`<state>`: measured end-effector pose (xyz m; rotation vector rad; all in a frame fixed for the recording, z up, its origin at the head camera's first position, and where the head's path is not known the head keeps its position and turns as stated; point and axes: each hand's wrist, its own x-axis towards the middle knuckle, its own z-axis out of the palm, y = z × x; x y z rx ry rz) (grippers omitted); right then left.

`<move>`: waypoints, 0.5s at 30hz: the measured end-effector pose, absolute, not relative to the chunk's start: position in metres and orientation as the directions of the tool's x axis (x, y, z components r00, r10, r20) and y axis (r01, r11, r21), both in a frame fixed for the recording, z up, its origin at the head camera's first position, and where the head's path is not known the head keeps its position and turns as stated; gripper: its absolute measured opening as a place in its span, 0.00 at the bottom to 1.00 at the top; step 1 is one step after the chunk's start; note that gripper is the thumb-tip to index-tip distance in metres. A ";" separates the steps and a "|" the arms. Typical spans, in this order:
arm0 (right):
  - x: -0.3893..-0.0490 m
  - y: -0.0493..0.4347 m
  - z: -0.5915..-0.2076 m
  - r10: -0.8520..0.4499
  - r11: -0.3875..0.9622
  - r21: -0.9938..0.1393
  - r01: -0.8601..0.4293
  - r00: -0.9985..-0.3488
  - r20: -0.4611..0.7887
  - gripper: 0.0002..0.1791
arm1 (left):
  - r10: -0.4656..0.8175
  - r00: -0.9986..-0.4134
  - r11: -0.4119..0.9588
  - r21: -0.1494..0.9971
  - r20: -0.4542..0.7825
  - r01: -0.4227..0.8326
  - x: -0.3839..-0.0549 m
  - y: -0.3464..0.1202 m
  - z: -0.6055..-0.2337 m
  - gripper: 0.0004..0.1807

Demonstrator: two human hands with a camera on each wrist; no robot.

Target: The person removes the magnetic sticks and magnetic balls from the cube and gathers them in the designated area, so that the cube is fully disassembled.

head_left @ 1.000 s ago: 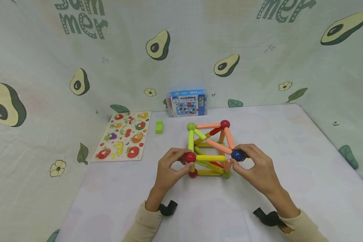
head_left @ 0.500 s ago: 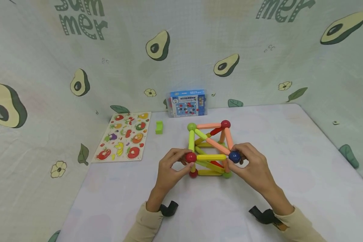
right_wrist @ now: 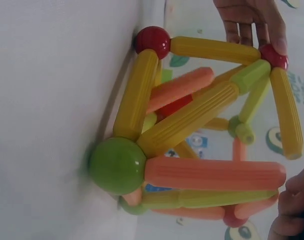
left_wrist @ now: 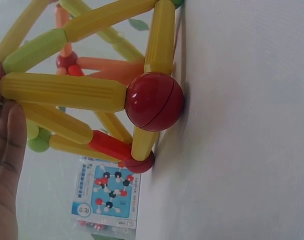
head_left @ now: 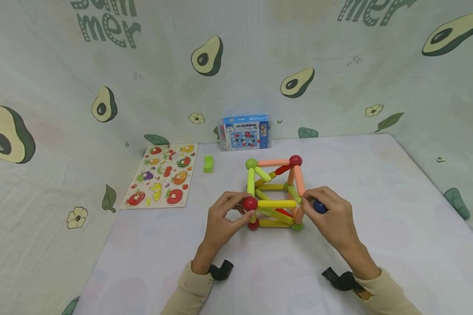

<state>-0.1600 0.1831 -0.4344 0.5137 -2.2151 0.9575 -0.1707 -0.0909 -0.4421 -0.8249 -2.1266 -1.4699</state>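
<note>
Fingers of the left hand (head_left: 225, 215) pinch a red ball (head_left: 250, 203); the right hand's (head_left: 333, 215) curl around a blue ball (head_left: 320, 206). Short of the table's (head_left: 358, 175) far edge, the stick frame (head_left: 273, 162) could sag if knuckles nudge the yellow stick (head_left: 277, 204), its right end unsupported.

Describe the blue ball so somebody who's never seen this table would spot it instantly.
On the white table, find the colourful stick-and-ball frame. At its right, in the head view, the person's right hand holds and partly hides the dark blue ball. Its blue sets it apart from the frame's red balls and green balls.
</note>
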 end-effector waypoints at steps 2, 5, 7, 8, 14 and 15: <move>-0.160 0.183 -0.434 -0.087 0.657 -0.499 -0.565 -0.715 0.694 0.12 | 0.233 -0.731 0.264 0.682 0.642 0.682 -0.171 -0.091 -0.442 0.23; -0.159 0.185 -0.432 -0.086 0.660 -0.526 -0.536 -0.750 0.656 0.14 | 0.231 -0.728 0.267 0.678 0.645 0.685 -0.172 -0.091 -0.441 0.23; -0.158 0.186 -0.431 -0.071 0.637 -0.579 -0.509 -0.786 0.614 0.17 | 0.229 -0.729 0.269 0.677 0.645 0.685 -0.172 -0.091 -0.441 0.23; -0.159 0.187 -0.430 -0.064 0.616 -0.609 -0.499 -0.803 0.593 0.18 | 0.228 -0.730 0.269 0.678 0.645 0.684 -0.172 -0.091 -0.441 0.23; -0.161 0.194 -0.421 -0.080 0.429 -0.732 -0.529 -0.829 0.553 0.22 | 0.225 -0.733 0.268 0.682 0.643 0.681 -0.173 -0.090 -0.443 0.24; -0.162 0.196 -0.421 -0.094 0.425 -0.726 -0.540 -0.824 0.558 0.23 | 0.224 -0.734 0.270 0.683 0.641 0.679 -0.175 -0.090 -0.447 0.24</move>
